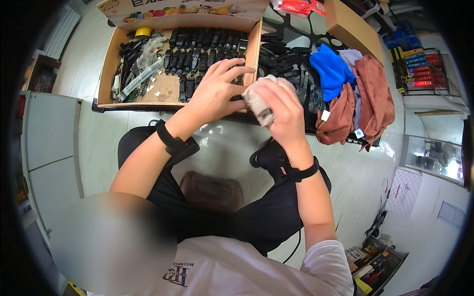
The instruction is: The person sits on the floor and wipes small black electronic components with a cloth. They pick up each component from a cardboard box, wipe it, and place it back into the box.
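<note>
My right hand is closed around a crumpled beige-grey cloth, just beyond the right edge of the cardboard box. Beside it, my left hand spreads its fingers over the box's near right part, with its fingertips close to the cloth; whether they touch it I cannot tell. Inside the box, small black plastic pieces that look like buckles or straps lie in several rows, partly covered by my left hand. Each wrist wears a black band.
The box's left part holds a yellow tape roll, cables and clear plastic wrapping. To its right lie a heap of black parts, a blue cloth and brown cloths. A brown carton stands behind them. White cabinets stand left.
</note>
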Available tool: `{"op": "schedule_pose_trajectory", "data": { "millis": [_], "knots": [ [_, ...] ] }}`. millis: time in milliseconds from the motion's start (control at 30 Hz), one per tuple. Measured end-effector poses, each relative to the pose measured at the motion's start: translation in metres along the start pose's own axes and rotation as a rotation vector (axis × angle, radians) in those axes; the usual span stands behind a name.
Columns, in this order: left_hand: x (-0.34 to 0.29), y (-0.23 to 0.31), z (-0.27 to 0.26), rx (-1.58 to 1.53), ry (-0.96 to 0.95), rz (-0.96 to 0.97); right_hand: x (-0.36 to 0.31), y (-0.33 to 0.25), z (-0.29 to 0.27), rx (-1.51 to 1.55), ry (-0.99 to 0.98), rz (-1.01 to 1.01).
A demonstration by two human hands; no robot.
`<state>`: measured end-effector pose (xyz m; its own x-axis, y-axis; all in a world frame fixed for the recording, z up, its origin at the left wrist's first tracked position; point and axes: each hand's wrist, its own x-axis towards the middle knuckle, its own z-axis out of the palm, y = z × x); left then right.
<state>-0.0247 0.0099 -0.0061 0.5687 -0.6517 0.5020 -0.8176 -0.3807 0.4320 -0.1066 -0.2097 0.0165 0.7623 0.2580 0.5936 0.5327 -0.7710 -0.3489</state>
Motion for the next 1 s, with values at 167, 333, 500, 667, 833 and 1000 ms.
{"op": "schedule_pose_trajectory", "data": {
  "millis": [167,333,500,667,833,1000],
  "knots": [
    [-0.001,0.0,0.005,0.042,0.015,0.008,-0.006,0.021,-0.002,-0.021,0.011,0.13],
    [-0.003,-0.001,0.009,0.086,0.018,0.023,-0.008,-0.023,-0.007,-0.04,-0.015,-0.145],
    [-0.003,0.001,0.007,0.071,0.012,-0.003,-0.008,-0.007,0.0,0.007,0.003,0.04],
    [-0.002,0.007,0.007,0.105,-0.015,-0.045,-0.013,0.004,-0.007,-0.032,0.02,0.108],
    [-0.006,0.007,0.009,0.173,-0.025,-0.042,-0.007,-0.023,-0.006,-0.08,-0.075,-0.13],
    [-0.002,0.007,0.008,0.131,-0.005,-0.044,-0.018,0.026,-0.014,-0.147,-0.033,0.149]
  ]
}}
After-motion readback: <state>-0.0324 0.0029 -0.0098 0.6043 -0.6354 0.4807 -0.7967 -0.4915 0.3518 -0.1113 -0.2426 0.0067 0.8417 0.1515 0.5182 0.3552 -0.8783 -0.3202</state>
